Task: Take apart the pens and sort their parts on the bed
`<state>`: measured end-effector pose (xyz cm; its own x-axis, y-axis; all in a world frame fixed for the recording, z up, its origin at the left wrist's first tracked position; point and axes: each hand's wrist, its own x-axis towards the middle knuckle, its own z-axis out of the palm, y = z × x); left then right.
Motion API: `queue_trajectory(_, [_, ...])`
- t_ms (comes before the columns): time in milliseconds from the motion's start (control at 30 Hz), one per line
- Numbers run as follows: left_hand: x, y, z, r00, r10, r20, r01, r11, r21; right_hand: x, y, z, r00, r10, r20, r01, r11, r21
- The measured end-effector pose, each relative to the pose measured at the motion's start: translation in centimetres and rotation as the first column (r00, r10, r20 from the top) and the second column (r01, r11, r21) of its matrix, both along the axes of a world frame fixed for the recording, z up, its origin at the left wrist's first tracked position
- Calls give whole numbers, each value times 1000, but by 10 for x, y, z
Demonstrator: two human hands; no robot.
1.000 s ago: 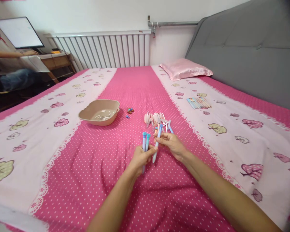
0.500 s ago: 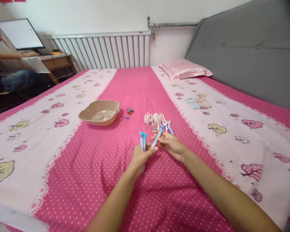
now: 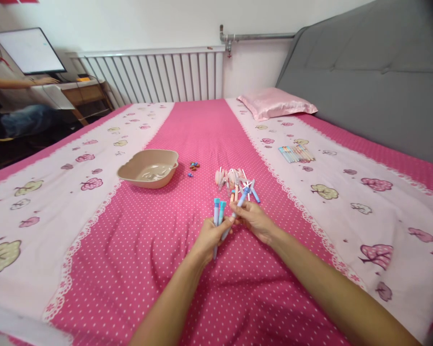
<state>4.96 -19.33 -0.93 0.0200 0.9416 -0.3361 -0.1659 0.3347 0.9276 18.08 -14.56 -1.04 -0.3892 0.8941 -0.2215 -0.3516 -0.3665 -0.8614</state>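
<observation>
My left hand [image 3: 210,236] is closed round two upright pens, one with a lavender barrel [image 3: 216,210] and one with a teal barrel [image 3: 222,211]; both have blue-green ends. A blue-lavender pen [image 3: 240,203] leans between the hands, its blue end pointing up and away. My right hand [image 3: 254,218] pinches this pen, and its lower part touches my left thumb. Just beyond my right hand lies a loose pile of pink and white pens or pen parts [image 3: 231,178], with a blue pen [image 3: 254,191] at its right side.
A beige plastic basin [image 3: 149,168] sits left on the pink bedspread [image 3: 137,250]. Small blue and brown pieces [image 3: 194,166] lie beside it. A row of pens [image 3: 296,154] lies to the right, before a pink pillow [image 3: 274,103]. Far left, a person's arm [image 3: 18,82] rests at a desk.
My right hand has closed its fingers on the leaning pen, which has shifted slightly right. The pens in my left hand have moved a little to the right.
</observation>
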Motion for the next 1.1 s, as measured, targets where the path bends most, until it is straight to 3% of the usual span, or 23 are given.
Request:
queue_trajectory(200, [-1, 1, 0, 999, -12, 33, 13, 999, -29, 2, 3, -2, 998, -50, 39, 49, 998, 31])
queue_trajectory(567, [-4, 1, 3, 985, -91, 148, 106, 990, -95, 26, 26, 7, 981, -161, -112, 143, 978, -154])
queue_trajectory(767, [-4, 2, 2, 985, -70, 160, 87, 991, -102, 16, 15, 2, 993, 51, -103, -73, 972, -222])
queue_trajectory(900, [-4, 1, 2, 985, -62, 162, 79, 992, -103, 8, 6, 0, 990, 139, -22, -140, 978, -152])
queue_trajectory(1100, [-4, 0, 5, 984, -106, 141, 125, 984, -130, 27, 32, 0, 993, -103, 64, 109, 989, -98])
